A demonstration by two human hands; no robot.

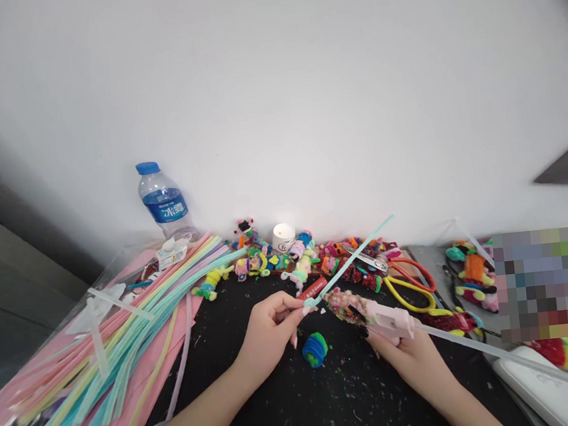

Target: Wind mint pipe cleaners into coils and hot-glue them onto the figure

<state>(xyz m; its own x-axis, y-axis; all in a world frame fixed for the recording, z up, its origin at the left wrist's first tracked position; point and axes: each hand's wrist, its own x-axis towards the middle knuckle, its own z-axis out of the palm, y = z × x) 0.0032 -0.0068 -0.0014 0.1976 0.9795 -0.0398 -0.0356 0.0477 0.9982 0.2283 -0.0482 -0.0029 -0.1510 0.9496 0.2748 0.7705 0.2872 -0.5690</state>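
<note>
Between thumb and fingertips, my left hand (272, 331) pinches a light turquoise pipe cleaner (351, 259) near its coiled lower end. The rest of the stem slants up to the right. My right hand (408, 355) is wrapped round a pale pink hot glue gun (392, 320), whose nozzle end is crusted with multicoloured fuzz and points at the coiled end. A long translucent glue stick (477, 345) juts from the gun's back. Below and between both hands lies a blue and green pipe cleaner coil (315, 350) on the black mat (282, 407).
Bundled pastel pipe cleaners (140, 340) cover the left side. A water bottle (165, 201) leans against the wall. Along the back lie several fuzzy figures (258, 262), a paper cup (284, 238) and scissors (411, 281) with red and yellow handles. A white device (546, 385) sits at right.
</note>
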